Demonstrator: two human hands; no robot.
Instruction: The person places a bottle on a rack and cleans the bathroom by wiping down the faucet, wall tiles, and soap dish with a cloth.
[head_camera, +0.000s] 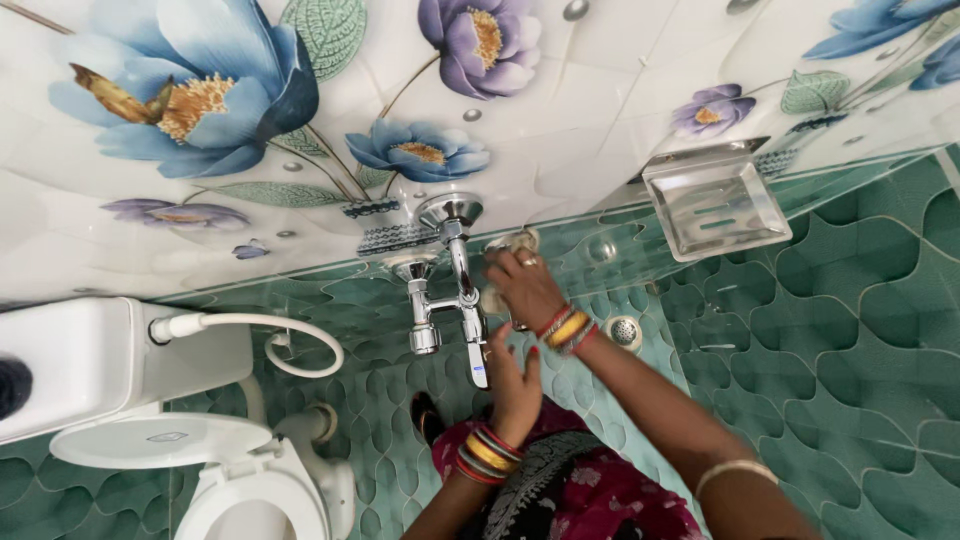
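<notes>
On the left stands a white toilet (240, 490) with its lid (160, 440) raised against the white cistern (90, 360). A white hose (290, 340) loops from the cistern towards the wall. The upper wall carries pale tiles painted with large blue flowers (190, 100), with green wavy-patterned tiles (850, 330) below. A steel soap dish (715, 200) is fixed to the wall on the right. A small round metal fitting (624, 331) sits on the green tiles, below and left of it.

Logged from my remote station: right hand (525, 288) bore a ring, with red and gold bangles stacked at the wrist nearest the chrome tap (455, 290). Left hand (515, 385) carried similar red-gold bangles below the tap. Right upper forearm wore one pale band. Garment was magenta, floral-printed.
</notes>
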